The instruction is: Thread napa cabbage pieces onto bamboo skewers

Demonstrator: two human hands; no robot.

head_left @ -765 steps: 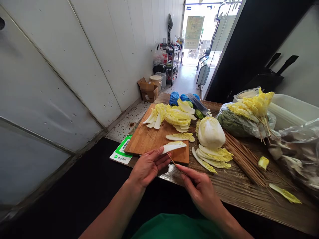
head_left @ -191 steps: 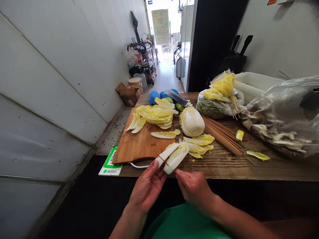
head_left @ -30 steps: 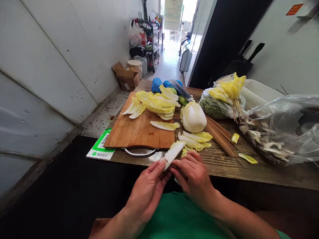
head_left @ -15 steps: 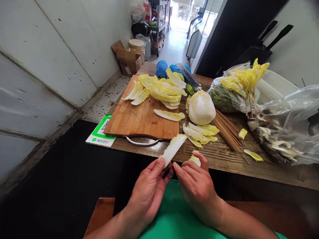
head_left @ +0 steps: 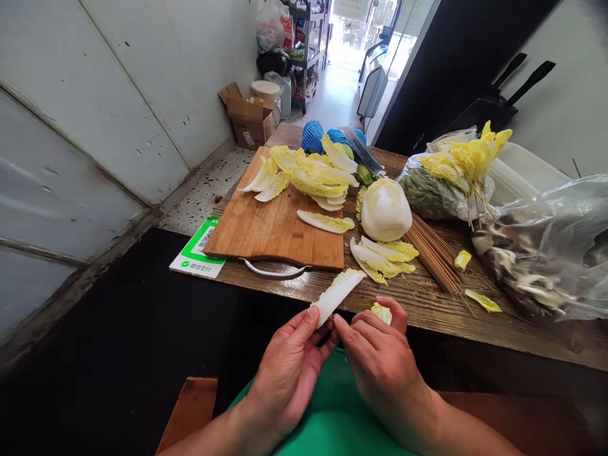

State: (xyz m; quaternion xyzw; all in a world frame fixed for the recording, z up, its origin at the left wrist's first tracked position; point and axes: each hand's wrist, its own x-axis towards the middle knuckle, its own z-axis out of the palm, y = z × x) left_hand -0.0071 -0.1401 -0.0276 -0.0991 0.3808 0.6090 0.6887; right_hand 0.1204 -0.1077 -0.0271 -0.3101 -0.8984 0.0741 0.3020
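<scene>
Near the table's front edge, my left hand [head_left: 294, 361] pinches the white base of a napa cabbage leaf [head_left: 339, 294], its frilled end pointing up and right. My right hand [head_left: 380, 354] is closed, fingertips against that base, on a thin bamboo skewer [head_left: 332, 318]; only a short piece shows. A second piece of cabbage leaf [head_left: 381, 312] shows behind the right fingers; how it is held is hidden. Beyond my hands, loose leaves [head_left: 382, 258] lie beside a trimmed cabbage head [head_left: 386, 210]. More leaves [head_left: 318, 177] are heaped on the wooden cutting board [head_left: 270, 234].
Bamboo skewers [head_left: 434, 253] lie right of the cabbage. A cleaver [head_left: 363, 151] rests at the back by blue-netted produce [head_left: 313, 136]. Skewered yellow leaves [head_left: 475, 155] lie on a bag of green vegetables [head_left: 425, 193]. A bag of mushrooms [head_left: 536, 272] stands at the right.
Both hands have shifted slightly right and down with the leaf and skewer, keeping their grip. The whole view has also moved a little. The things on the table look unchanged.
</scene>
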